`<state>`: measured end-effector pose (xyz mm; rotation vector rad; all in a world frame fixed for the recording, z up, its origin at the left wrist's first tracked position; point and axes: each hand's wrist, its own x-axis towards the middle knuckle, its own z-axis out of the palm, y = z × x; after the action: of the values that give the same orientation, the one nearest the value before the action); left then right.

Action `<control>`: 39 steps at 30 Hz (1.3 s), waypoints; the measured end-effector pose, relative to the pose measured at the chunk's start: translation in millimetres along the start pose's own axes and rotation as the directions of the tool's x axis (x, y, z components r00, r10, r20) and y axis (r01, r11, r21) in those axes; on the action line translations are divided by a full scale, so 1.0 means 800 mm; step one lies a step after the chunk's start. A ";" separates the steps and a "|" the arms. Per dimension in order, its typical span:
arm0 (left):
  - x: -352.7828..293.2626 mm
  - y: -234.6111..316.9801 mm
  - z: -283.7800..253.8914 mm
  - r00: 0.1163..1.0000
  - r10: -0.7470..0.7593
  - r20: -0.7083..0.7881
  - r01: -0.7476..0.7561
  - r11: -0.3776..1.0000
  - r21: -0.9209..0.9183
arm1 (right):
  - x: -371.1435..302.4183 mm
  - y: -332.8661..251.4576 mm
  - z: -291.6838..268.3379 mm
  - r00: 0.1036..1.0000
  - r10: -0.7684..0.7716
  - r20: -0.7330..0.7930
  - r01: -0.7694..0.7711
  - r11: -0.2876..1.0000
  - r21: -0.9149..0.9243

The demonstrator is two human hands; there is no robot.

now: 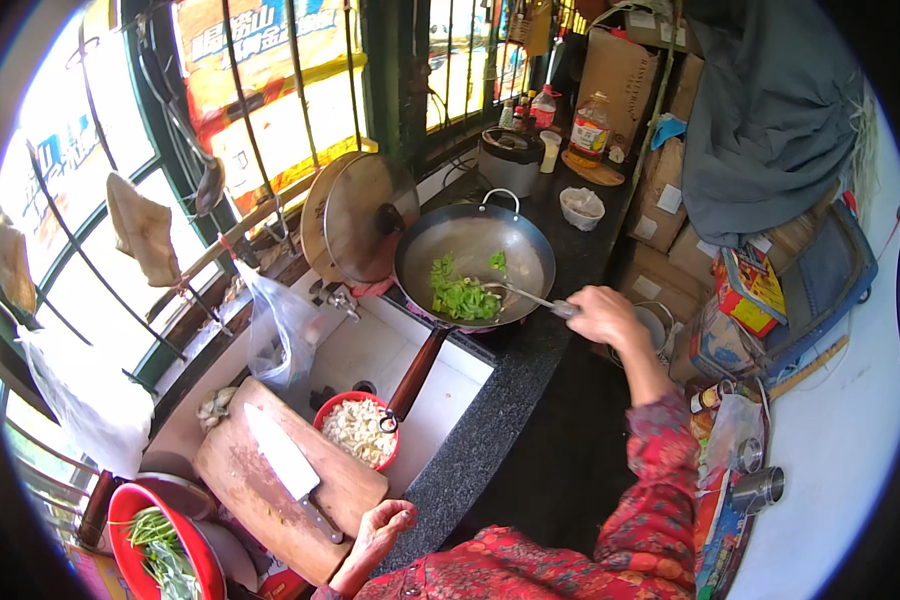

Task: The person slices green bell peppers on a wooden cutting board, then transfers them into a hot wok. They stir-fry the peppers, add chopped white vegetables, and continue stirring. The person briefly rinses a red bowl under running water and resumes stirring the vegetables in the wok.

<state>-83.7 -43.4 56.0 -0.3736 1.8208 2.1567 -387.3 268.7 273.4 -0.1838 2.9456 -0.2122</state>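
My right hand is closed around the grip of a long-handled metal cooking utensil. Its far end is buried in chopped green leaves, so its shape is hidden. The greens lie in the bottom of a dark wok with a long wooden handle. Lower down, my left hand hovers by the near corner of a wooden cutting board, fingers curled in with nothing visible in them. A broad kitchen knife rests on that board, its handle toward my left hand.
A red bowl of pale chopped pieces sits in the sink under the wok handle. Left stands a red basin with green vegetables. A lid leans at the window. Beyond the wok are a rice cooker and an oil bottle.
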 end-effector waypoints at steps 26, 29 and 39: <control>0.158 0.137 -0.016 0.992 0.099 -0.076 -0.122 0.889 -0.441 | 0.037 0.025 0.084 0.914 -0.118 -0.388 0.135 0.991 0.015; 0.158 0.130 -0.011 0.998 0.041 -0.041 -0.055 0.887 -0.459 | 0.037 0.012 0.098 0.891 -0.223 -0.395 0.220 0.974 -0.053; 0.117 0.090 -0.083 0.973 0.075 -0.217 -0.148 0.929 -0.339 | 0.045 0.030 0.058 0.898 -0.330 -0.292 0.259 0.931 -0.256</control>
<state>-197.0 -115.0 74.9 -0.5996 1.5757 2.6186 -415.9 281.1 218.2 -0.6977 3.2578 0.0380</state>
